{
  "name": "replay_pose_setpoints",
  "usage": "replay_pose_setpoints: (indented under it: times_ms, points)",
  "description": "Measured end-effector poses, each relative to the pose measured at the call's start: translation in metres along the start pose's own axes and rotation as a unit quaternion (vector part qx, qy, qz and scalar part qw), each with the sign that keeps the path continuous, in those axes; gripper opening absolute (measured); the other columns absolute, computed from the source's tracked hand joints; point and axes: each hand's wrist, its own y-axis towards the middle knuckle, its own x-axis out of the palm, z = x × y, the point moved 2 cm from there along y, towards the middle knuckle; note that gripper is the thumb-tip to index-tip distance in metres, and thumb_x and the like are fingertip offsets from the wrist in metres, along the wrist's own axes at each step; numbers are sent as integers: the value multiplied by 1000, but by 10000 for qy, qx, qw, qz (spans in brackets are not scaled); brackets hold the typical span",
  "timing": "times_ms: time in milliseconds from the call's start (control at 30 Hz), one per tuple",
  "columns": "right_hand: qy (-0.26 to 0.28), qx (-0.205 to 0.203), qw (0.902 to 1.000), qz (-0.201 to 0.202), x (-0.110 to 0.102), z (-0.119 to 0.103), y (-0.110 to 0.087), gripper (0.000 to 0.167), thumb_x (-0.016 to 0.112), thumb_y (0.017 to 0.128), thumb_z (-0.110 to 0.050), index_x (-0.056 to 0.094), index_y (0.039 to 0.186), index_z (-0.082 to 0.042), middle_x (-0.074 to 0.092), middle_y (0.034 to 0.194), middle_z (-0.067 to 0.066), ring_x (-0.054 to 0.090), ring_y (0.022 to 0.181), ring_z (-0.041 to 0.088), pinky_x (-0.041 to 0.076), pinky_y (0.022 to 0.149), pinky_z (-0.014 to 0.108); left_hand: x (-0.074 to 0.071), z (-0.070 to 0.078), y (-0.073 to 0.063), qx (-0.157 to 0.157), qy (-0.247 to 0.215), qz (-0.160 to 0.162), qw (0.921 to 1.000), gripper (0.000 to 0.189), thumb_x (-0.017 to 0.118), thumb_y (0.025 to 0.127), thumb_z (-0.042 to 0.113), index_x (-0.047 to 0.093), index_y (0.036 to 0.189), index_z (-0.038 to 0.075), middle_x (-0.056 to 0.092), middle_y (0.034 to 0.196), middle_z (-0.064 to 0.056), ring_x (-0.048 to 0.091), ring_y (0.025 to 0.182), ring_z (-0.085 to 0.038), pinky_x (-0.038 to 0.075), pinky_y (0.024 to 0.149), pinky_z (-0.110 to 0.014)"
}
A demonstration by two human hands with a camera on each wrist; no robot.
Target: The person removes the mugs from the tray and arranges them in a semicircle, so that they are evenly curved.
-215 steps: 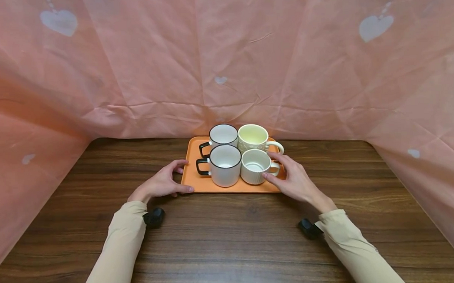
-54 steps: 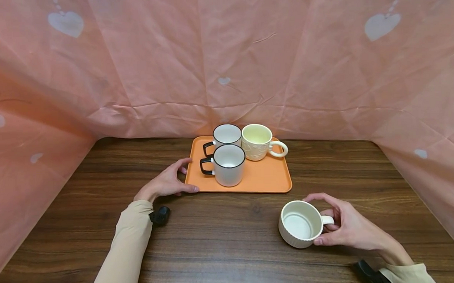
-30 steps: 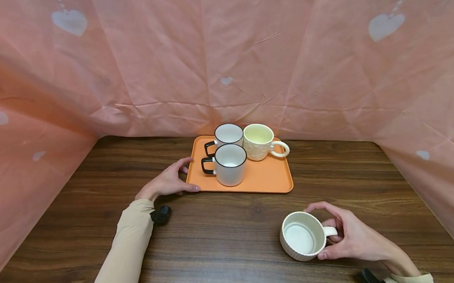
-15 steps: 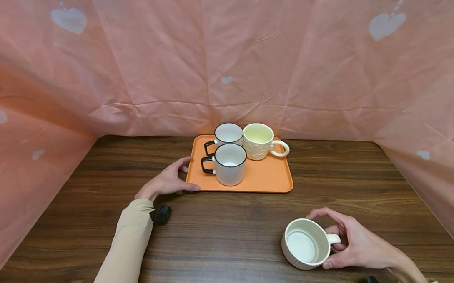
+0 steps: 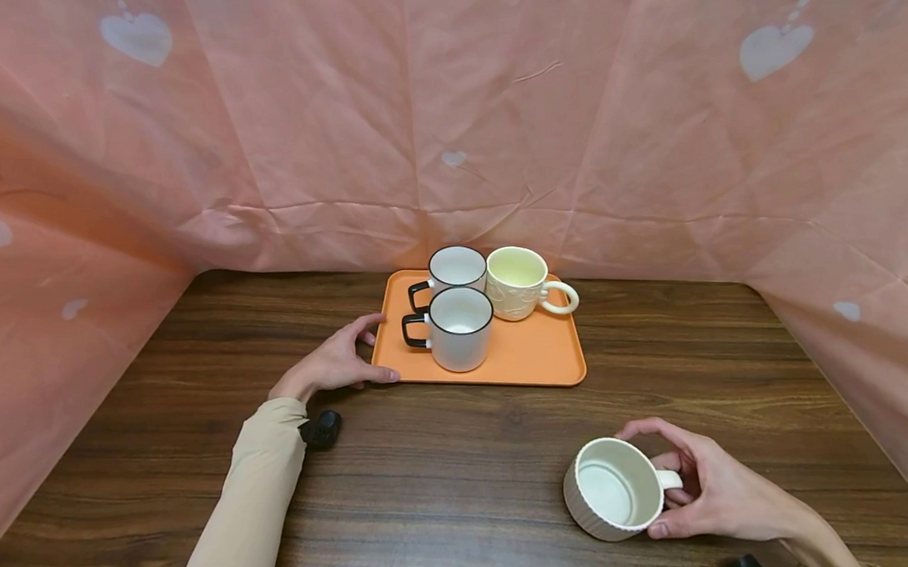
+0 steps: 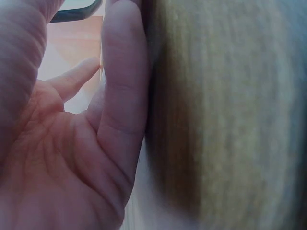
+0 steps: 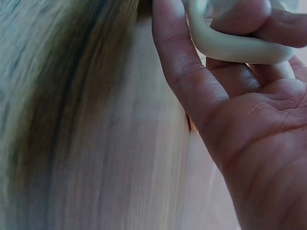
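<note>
My right hand [image 5: 731, 491] holds a ribbed off-white cup [image 5: 599, 516] at the front right, thumb at the near side and index finger at the far side. Its pale handle [image 7: 240, 48] passes among the fingers in the right wrist view. My left hand [image 5: 329, 361] grips the near left corner of an orange tray [image 5: 535, 356], thumb on the front edge and a finger on the left rim. On the tray stand two white mugs with black rims and handles, the front mug [image 5: 460, 354] partly covering the rear mug [image 5: 453, 267], beside a cream embossed mug [image 5: 511, 304].
The brown wooden table [image 5: 431, 484] extends around the tray. Pink cloth [image 5: 493, 107] with white hearts hangs close behind the tray and along both sides. A black wrist camera [image 5: 322, 430] sits under the left cuff.
The ribbed cup has left the tray's front right spot and travelled toward me and rightward in my right hand. Over the last half second it barely moves. My left hand stays at the tray.
</note>
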Motion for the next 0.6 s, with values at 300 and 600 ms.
replay_pose_setpoints:
  times_ms: [300,600]
  points:
    - [-336,-186,9992,99,-2,-1,-2,83,81,74,13,38,144,3,66,82,6,50,59,18,46,51,22,0,0,0,-24,18,6,10000,102,89,79,33,29,160,20,45,134,-15,60,69,-18,57,66,-31]
    - [-983,-143,9945,321,-3,-5,-2,77,85,73,7,47,141,1,68,103,3,66,90,11,56,77,24,0,1,0,-2,16,1,10000,101,89,79,32,29,160,20,45,134,-15,61,69,-18,57,66,-32]
